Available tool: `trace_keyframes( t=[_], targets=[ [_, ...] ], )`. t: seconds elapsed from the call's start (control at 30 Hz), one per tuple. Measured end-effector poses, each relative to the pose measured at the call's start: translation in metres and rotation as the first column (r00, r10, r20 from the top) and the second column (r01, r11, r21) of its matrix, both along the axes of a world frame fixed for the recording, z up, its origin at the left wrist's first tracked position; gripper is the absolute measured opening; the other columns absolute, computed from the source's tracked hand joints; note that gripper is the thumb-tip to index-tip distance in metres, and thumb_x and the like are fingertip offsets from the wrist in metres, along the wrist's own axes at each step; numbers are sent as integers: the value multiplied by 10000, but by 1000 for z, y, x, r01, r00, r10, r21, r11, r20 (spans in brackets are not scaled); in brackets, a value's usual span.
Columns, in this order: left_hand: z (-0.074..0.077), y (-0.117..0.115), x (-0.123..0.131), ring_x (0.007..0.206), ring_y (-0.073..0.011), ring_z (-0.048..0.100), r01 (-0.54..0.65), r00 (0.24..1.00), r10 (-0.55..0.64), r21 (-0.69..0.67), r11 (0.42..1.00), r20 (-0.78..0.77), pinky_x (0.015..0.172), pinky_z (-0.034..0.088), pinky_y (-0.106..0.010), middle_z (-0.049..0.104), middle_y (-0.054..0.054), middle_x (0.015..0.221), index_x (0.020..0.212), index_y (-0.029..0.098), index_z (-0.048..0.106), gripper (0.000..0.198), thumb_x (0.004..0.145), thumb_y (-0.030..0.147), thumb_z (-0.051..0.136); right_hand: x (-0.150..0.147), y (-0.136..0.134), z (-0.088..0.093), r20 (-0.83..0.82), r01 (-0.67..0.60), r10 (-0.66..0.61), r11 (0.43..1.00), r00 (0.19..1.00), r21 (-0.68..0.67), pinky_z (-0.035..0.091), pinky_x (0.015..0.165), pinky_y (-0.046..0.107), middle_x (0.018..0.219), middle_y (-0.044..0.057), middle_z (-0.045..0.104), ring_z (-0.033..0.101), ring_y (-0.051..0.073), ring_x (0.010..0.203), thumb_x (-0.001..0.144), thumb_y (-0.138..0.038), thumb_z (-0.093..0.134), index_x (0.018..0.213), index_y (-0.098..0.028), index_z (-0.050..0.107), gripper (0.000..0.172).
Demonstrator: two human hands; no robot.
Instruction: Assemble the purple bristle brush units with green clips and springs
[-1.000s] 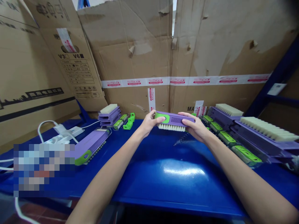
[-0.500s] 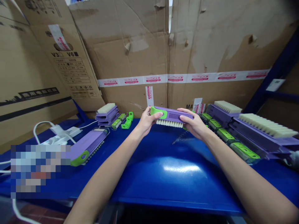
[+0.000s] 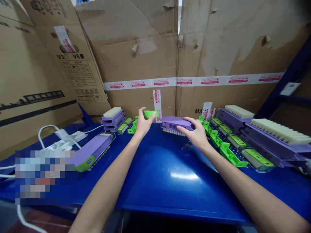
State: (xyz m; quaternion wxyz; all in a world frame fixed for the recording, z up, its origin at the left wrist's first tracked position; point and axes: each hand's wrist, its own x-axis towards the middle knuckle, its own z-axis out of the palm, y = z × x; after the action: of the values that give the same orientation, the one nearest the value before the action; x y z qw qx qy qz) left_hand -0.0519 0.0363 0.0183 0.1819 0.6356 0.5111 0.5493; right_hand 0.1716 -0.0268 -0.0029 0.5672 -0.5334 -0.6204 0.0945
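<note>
My left hand (image 3: 143,127) pinches a small green plastic end piece (image 3: 150,114) above the back middle of the table. To its right, my right hand (image 3: 197,134) grips a purple brush (image 3: 173,121) by its right end, pale bristles facing down. A gap separates the green piece from the brush. Below the right hand, a thin coil spring (image 3: 186,145) lies on the blue table (image 3: 167,194). Beside that hand runs a row of green plastic parts (image 3: 215,139), then clear parts with green tops (image 3: 236,141).
Purple brush bodies with bristles up (image 3: 279,129) are stacked at right. At left lie a purple brush with a green end (image 3: 93,150), a smaller purple stack (image 3: 113,122) and a white power strip (image 3: 64,144) with cables. Cardboard (image 3: 136,64) walls the back; a blurred patch covers the left front.
The green piece has come off the brush's left end and moved left in my left hand. The brush has shifted slightly left and tilted in my right hand.
</note>
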Motion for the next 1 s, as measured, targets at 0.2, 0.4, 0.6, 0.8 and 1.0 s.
trace_keyframes(
  t=[0.2,0.4,0.6,0.8,1.0],
  targets=[
    [-20,5,-10,1067,-332,562,-130,901,63,-127,983,-430,852,423,-400,594,-167,1128,1229,182,404,702,683,532,673,-8,-1,-11,190,-40,37,999,981,10,477,851,383,985,74,517,573,237,916,684,-607,672,1121,-223,652,583],
    [-30,3,-2,1110,-335,549,-124,816,-33,-230,965,-578,857,416,-371,555,-218,1208,1179,146,419,650,668,429,706,-9,1,-19,235,-28,38,998,971,-48,478,860,393,989,71,500,578,239,911,703,-600,652,1176,-225,617,605],
    [-31,1,-2,1073,-310,547,-179,736,-34,-243,953,-676,842,411,-359,576,-192,1139,1041,149,479,490,723,486,638,-4,4,-23,301,-18,47,995,952,-100,465,888,409,1011,76,507,570,259,954,726,-596,626,1257,-250,553,638],
    [-31,-1,-1,1078,-319,528,-207,644,-46,-232,950,-763,848,401,-360,568,-188,1118,1042,137,510,481,766,525,571,-1,4,-24,388,19,52,984,920,-177,426,928,445,1084,121,500,539,302,1039,776,-595,568,1349,-236,465,683],
    [-30,-3,-4,1127,-350,480,-225,531,4,-136,965,-847,888,383,-405,535,-193,1150,1089,142,543,483,811,534,504,0,4,-25,549,76,55,974,834,-213,425,888,458,1107,162,513,536,338,1020,793,-565,546,1393,-185,399,725]
  ],
)
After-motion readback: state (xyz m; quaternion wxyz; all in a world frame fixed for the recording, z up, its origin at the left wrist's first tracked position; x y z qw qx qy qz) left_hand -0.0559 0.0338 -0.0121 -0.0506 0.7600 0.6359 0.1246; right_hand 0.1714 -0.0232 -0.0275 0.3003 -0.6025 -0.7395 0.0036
